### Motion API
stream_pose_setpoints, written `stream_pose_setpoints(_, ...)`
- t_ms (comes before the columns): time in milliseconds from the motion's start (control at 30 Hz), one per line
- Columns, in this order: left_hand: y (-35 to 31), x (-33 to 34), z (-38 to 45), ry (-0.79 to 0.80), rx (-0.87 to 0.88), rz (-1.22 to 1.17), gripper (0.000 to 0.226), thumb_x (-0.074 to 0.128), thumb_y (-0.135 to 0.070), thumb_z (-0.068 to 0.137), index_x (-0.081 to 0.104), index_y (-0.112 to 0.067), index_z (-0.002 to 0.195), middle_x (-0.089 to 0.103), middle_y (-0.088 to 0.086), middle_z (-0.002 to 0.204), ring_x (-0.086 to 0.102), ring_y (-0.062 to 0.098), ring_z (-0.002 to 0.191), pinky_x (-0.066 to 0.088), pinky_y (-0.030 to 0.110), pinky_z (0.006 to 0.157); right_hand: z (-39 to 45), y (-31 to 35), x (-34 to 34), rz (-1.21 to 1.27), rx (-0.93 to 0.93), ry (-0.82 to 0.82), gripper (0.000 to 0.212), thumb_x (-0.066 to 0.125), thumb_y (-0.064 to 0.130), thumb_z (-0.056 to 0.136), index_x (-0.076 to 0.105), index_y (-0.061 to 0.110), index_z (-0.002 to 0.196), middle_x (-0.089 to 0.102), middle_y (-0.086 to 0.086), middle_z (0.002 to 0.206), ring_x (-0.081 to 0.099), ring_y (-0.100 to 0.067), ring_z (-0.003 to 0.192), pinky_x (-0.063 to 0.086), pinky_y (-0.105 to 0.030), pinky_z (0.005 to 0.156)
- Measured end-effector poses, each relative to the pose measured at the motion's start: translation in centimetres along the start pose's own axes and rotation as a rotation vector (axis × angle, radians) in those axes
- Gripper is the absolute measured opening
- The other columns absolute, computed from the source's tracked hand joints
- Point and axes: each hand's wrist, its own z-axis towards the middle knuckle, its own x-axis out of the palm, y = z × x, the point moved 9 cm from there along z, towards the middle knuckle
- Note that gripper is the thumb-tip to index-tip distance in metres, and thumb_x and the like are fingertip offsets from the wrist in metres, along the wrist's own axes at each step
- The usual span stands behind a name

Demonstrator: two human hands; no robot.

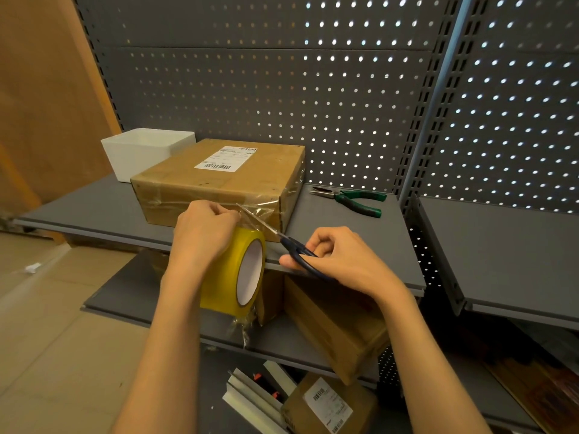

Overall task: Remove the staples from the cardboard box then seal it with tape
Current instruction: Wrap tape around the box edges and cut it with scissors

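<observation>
A brown cardboard box (225,180) with a white shipping label sits on the grey shelf (338,233), clear tape stretched over its near right corner. My left hand (200,233) pinches the tape strip at the box's front face, and the yellow tape roll (233,274) hangs around that wrist. My right hand (338,261) grips dark blue scissors (282,239), whose blades reach up-left to the tape strip beside my left fingers.
Green-handled pliers (354,200) lie on the shelf right of the box. A white plastic bin (141,151) stands behind the box's left corner. Lower shelves hold more cardboard boxes (335,324). A perforated grey back panel rises behind.
</observation>
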Motion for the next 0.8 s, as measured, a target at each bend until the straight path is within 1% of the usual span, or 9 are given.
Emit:
stream_pose_setpoints(133, 0.21, -0.34, -0.20, -0.013, -0.024, 0.041, 0.025, 0.057, -0.032, 0.087, 0.064, -0.008, 0.089, 0.052, -0.004, 0.073, 0.047, 0.014, 0.069, 0.033, 0.028, 0.057, -0.10, -0.01, -0.18, 0.010, -0.014, -0.022, 0.042, 0.077, 0.052, 0.065, 0.062, 0.014, 0.074, 0.059, 0.008, 0.050, 0.050, 0.003, 0.046, 0.035, -0.009, 0.043)
stream_pose_setpoints(200, 0.20, -0.41, -0.33, -0.006, -0.038, 0.092, 0.024, 0.055, -0.035, 0.087, 0.058, -0.012, 0.079, 0.051, -0.002, 0.071, 0.047, 0.019, 0.070, 0.034, 0.031, 0.061, -0.11, -0.04, -0.19, 0.008, -0.012, -0.025, 0.044, 0.077, 0.052, 0.064, 0.063, 0.012, 0.075, 0.058, 0.008, 0.050, 0.049, 0.002, 0.045, 0.035, -0.010, 0.043)
stream_pose_setpoints(267, 0.15, -0.34, -0.44, 0.003, -0.044, 0.146, 0.030, 0.053, -0.036, 0.087, 0.052, -0.012, 0.068, 0.051, 0.001, 0.067, 0.046, 0.017, 0.064, 0.034, 0.032, 0.061, -0.06, 0.01, -0.12, 0.005, -0.013, -0.021, 0.045, 0.076, 0.052, 0.065, 0.063, 0.011, 0.077, 0.060, 0.006, 0.053, 0.050, 0.002, 0.046, 0.036, -0.010, 0.043)
stream_pose_setpoints(300, 0.19, -0.30, -0.47, 0.008, -0.052, 0.164, 0.032, 0.052, -0.038, 0.088, 0.052, -0.012, 0.069, 0.051, 0.002, 0.068, 0.046, 0.018, 0.064, 0.034, 0.032, 0.063, -0.07, 0.03, -0.11, 0.006, -0.015, -0.020, 0.045, 0.076, 0.052, 0.065, 0.063, 0.011, 0.077, 0.060, 0.006, 0.054, 0.051, 0.003, 0.047, 0.036, -0.010, 0.043)
stream_pose_setpoints(400, 0.61, -0.33, -0.41, 0.018, -0.081, 0.210, 0.037, 0.049, -0.045, 0.088, 0.058, -0.009, 0.089, 0.056, 0.007, 0.082, 0.051, 0.028, 0.081, 0.037, 0.035, 0.069, -0.08, 0.14, -0.14, 0.013, -0.023, -0.021, 0.041, 0.077, 0.050, 0.066, 0.062, 0.013, 0.075, 0.059, 0.008, 0.052, 0.050, 0.004, 0.046, 0.036, -0.009, 0.043)
stream_pose_setpoints(467, 0.76, -0.25, -0.30, 0.033, -0.092, 0.213, 0.039, 0.048, -0.046, 0.088, 0.059, -0.009, 0.094, 0.056, 0.007, 0.085, 0.051, 0.029, 0.085, 0.037, 0.035, 0.070, -0.14, 0.19, -0.17, 0.009, -0.026, -0.024, 0.040, 0.077, 0.050, 0.066, 0.062, 0.013, 0.074, 0.058, 0.008, 0.051, 0.050, 0.003, 0.046, 0.036, -0.009, 0.043)
stream_pose_setpoints(633, 0.62, -0.11, -0.41, 0.043, -0.084, 0.175, 0.033, 0.051, -0.042, 0.088, 0.058, -0.012, 0.076, 0.051, 0.001, 0.071, 0.046, 0.017, 0.066, 0.035, 0.032, 0.061, -0.25, 0.24, -0.18, 0.017, -0.030, -0.025, 0.038, 0.078, 0.047, 0.067, 0.061, 0.014, 0.071, 0.056, 0.009, 0.048, 0.048, 0.003, 0.044, 0.036, -0.010, 0.042)
stream_pose_setpoints(700, 0.63, -0.23, -0.58, 0.029, -0.077, 0.170, 0.036, 0.052, -0.040, 0.087, 0.062, -0.007, 0.082, 0.053, 0.003, 0.070, 0.047, 0.018, 0.065, 0.034, 0.030, 0.055, -0.31, 0.28, -0.19, 0.018, -0.033, -0.029, 0.037, 0.078, 0.047, 0.067, 0.061, 0.014, 0.069, 0.056, 0.009, 0.047, 0.049, 0.002, 0.045, 0.036, -0.009, 0.042)
stream_pose_setpoints(800, 0.73, -0.35, -0.77, 0.021, -0.068, 0.158, 0.040, 0.053, -0.038, 0.087, 0.066, 0.000, 0.088, 0.054, 0.007, 0.068, 0.048, 0.021, 0.062, 0.036, 0.031, 0.055, -0.48, 0.31, -0.11, 0.013, -0.040, -0.027, 0.039, 0.079, 0.047, 0.066, 0.062, 0.012, 0.070, 0.057, 0.008, 0.049, 0.051, 0.001, 0.046, 0.037, -0.011, 0.044)
